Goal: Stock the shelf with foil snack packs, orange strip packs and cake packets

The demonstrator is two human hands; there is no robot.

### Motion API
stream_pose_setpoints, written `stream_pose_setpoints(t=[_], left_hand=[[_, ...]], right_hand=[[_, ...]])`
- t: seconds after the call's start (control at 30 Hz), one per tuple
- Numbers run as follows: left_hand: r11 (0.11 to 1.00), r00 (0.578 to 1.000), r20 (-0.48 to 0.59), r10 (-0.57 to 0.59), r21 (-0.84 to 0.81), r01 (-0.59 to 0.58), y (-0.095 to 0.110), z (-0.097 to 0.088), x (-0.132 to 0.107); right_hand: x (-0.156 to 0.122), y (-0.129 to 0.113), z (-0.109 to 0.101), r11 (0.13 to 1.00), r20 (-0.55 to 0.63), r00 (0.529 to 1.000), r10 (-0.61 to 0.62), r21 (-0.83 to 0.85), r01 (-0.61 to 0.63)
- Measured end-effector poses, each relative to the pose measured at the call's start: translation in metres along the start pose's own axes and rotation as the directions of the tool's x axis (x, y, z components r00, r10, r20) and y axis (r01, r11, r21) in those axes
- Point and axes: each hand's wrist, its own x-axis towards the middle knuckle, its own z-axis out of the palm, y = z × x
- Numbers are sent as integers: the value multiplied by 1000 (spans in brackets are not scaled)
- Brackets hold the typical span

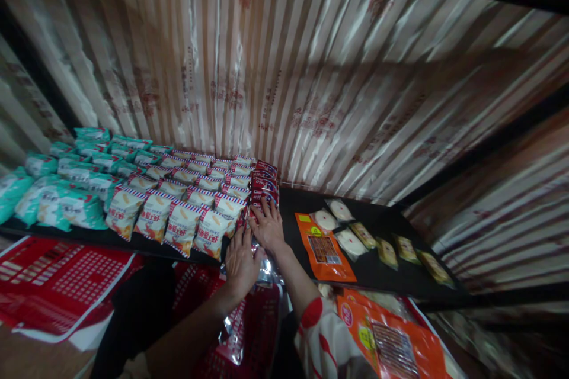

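On the shelf [382,275], snack bags [127,204] left, packets [265,180] midway, flat pouch [323,247] right, sheeting [267,71] behind

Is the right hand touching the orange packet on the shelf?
No, the right hand is on dark red packets; black shelf separates it from the orange packet.

Left of the fingers [268,213], white shrimp-snack bags [180,228] stand in rows, teal snack bags [80,207] farther left. Right of them, the black shelf [373,272] bears an orange packet [326,249], wrapped round white cakes [351,243] and small golden packets [386,253]. Beyond them hangs a striped curtain [267,41].
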Motion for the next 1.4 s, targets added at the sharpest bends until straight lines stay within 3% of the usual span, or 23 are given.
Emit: stream_pose_setpoints(t=[0.23,0.83,1.4], left_hand=[[1000,999,-35,13,-11,-13,0,-1,-2],[1000,1000,-23,-2,-11,2,5,-7,-8],[999,998,-50,39,-21,-40,-1,-4,-20]], right_hand=[[-1,-2,-9,999,16,1000,-19,-43,20],[-13,-5,-13,998,-147,988,-44,-44,38],[-76,-9,-9,983,-356,928,-107,102,153]])
